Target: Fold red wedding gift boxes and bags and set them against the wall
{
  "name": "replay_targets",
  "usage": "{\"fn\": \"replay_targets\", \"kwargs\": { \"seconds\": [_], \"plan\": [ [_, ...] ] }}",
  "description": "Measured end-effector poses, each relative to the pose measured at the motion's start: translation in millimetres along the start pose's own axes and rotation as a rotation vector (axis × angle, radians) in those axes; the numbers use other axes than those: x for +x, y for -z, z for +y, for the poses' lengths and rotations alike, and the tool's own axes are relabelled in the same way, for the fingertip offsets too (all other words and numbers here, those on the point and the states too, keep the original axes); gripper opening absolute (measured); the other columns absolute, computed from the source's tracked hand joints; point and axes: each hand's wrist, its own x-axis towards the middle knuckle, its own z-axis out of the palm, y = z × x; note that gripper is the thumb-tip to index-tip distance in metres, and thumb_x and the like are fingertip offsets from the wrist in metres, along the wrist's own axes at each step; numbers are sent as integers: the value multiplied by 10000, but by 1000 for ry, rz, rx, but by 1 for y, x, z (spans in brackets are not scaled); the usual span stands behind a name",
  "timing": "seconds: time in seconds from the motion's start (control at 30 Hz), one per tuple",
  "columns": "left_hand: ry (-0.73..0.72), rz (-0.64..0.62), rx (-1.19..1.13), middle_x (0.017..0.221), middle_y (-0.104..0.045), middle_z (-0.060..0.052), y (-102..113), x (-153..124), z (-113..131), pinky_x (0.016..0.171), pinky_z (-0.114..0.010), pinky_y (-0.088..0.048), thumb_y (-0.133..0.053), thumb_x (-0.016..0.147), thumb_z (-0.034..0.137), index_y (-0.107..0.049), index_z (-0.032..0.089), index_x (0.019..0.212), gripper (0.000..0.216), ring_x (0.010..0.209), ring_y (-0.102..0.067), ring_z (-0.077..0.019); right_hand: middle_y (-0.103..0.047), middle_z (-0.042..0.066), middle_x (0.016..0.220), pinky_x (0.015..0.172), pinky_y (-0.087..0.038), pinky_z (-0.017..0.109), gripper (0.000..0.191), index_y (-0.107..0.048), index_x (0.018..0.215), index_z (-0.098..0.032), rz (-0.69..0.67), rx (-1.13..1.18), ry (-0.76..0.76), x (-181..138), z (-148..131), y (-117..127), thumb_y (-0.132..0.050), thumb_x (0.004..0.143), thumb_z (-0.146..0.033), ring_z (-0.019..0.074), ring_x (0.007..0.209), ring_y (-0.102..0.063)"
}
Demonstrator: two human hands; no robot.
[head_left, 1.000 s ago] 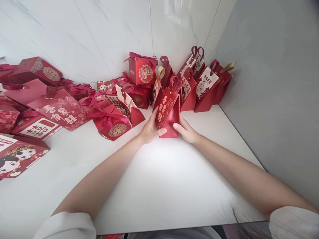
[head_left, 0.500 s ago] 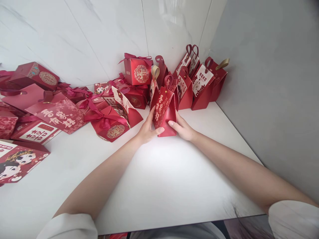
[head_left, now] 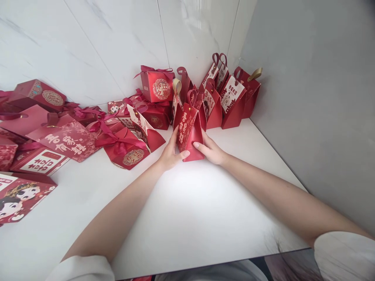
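A small red gift bag [head_left: 189, 132] with gold characters and a red loop handle stands upright on the white tabletop [head_left: 187, 218]. My left hand [head_left: 170, 153] grips its left side, thumb on the front. My right hand [head_left: 210, 150] holds its right side, fingers curled against it. Just behind it stands a row of similar red gift bags [head_left: 231, 99] in the corner.
Several red gift boxes with ribbons [head_left: 127, 146] lie in a heap to the left, along the marble wall [head_left: 102, 47]. A box printed with cartoon figures [head_left: 20, 195] lies at the left edge. A grey wall [head_left: 316, 97] closes off the right side.
Both hands have slid the red bag a little farther back toward the row of bags. The view has shifted slightly right and up.
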Motion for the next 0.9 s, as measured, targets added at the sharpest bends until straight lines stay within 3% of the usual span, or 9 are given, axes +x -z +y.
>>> {"fn": "replay_targets", "kwargs": {
  "seconds": [0.9],
  "plan": [
    [3, 5, 7, 1714, -181, -152, -1, -2, 7, 1298, -620, -110, -721, 747, 733, -174, 264, 1635, 1144, 1591, -146, -399, -384, 34, 1656, 1266, -293, 535, 784, -287, 1615, -341, 6, -34, -13, 0, 2, 1, -552, 945, -652, 310, 1544, -320]
  ]
}}
